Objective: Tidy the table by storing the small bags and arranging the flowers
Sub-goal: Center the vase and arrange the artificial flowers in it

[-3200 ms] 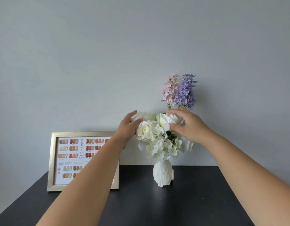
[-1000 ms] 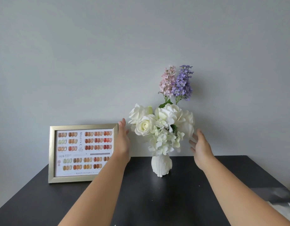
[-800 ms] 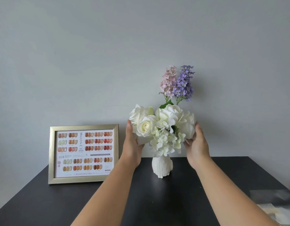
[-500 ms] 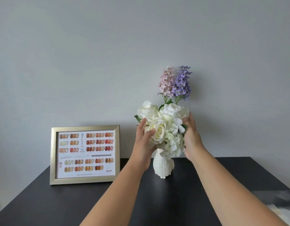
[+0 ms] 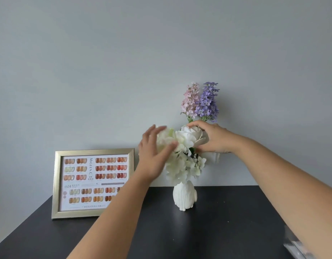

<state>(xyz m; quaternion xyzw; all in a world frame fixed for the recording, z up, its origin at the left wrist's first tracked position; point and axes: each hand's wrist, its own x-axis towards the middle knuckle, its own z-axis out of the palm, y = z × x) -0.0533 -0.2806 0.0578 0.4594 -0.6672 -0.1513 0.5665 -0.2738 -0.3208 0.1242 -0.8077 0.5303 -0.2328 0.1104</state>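
Observation:
A white ribbed vase (image 5: 184, 197) stands on the black table (image 5: 217, 230) near the wall. It holds white roses and hydrangea (image 5: 182, 165), with a pink sprig (image 5: 190, 101) and a purple sprig (image 5: 208, 102) rising behind. My left hand (image 5: 154, 156) lies against the left side of the white blooms, fingers spread and blurred. My right hand (image 5: 215, 140) curls around the top right white rose (image 5: 191, 135), thumb under it and fingers over it. No small bags are visible.
A gold-framed colour chart (image 5: 92, 182) leans against the grey wall at the left of the vase. A blurred pale object (image 5: 299, 247) shows at the table's lower right corner. Both forearms cross the front of the table.
Both hands rose from the sides of the bouquet to its top. The right hand now wraps over the top rose, and the left hand slid up the left blooms.

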